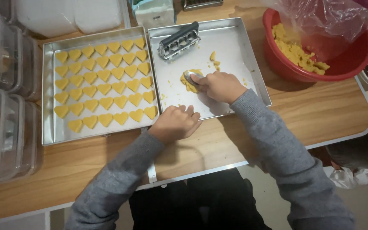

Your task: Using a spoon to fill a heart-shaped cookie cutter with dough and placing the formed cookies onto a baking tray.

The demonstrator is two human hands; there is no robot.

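A red bowl [354, 64] of dough, clear plastic containers [5, 106].

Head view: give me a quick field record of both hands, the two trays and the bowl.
right hand: presses a small metal tool onto a dough lump in the right tray
left hand: curled, resting at the right tray's front edge
left tray: rows of yellow heart-shaped dough pieces
metal cutter block: lies at the right tray's back
red bowl: holds yellow dough, plastic bag above
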